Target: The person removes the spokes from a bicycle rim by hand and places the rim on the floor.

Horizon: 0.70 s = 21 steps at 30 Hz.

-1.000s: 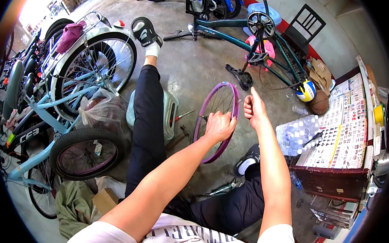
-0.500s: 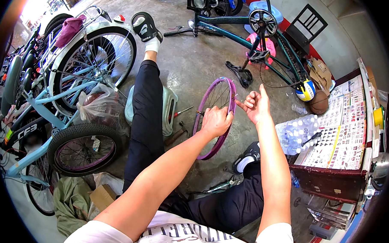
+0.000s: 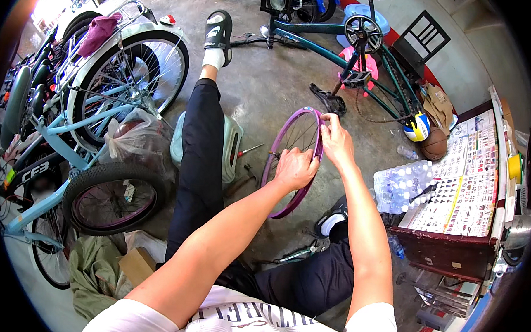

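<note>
A purple bicycle wheel rim (image 3: 285,215) with thin dark spokes stands upright and slightly tilted between my legs, with no tyre on it. My left hand (image 3: 296,169) is closed at the rim's right side, its fingers reaching in among the spokes. Higher on that same side, my right hand (image 3: 338,142) has its fingers bent against the rim's upper right edge, thumb side toward the wheel. Whatever small part may lie under those fingertips is hidden.
To the left lie a light blue bicycle (image 3: 64,141) and a tyred wheel (image 3: 115,199). A pale green stool (image 3: 233,144) sits under my leg, a screwdriver (image 3: 251,149) beside it. Ahead are a saddle (image 3: 328,101) and an upturned dark green bicycle frame (image 3: 311,28); bottles (image 3: 402,185) stand right.
My right hand has moved from open, just right of the rim, onto its upper right edge, fingers curling in. The left hand keeps its place. My outstretched foot has shifted slightly right.
</note>
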Available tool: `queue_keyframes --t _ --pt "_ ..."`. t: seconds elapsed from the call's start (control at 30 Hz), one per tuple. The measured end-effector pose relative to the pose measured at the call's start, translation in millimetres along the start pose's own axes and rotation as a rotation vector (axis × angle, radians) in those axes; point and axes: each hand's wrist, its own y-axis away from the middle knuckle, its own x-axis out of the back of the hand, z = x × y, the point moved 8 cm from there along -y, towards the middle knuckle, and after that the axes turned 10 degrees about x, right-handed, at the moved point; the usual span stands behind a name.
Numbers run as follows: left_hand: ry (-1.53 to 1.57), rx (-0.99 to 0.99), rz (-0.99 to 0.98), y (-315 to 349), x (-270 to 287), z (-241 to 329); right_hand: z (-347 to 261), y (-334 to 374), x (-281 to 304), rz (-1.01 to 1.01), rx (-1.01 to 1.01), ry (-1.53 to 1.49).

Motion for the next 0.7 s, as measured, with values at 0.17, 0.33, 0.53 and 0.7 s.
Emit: queue_keyframes --t 0.17,0.33,0.53,0.7 --pt "0.005 -0.02 0.037 -1 -3 -3 -3 1 0 -0.015 -0.032 0.045" --pt "0.025 -0.039 0.058 0 -4 -3 -8 2 1 -0.062 0.015 0.028" --pt "0.006 -0.014 0.013 -2 -1 -3 -10 2 -1 0.007 0.094 0.042" --pt "0.008 -0.018 0.029 -1 0 -7 -14 0 17 0.118 -0.009 -0.078"
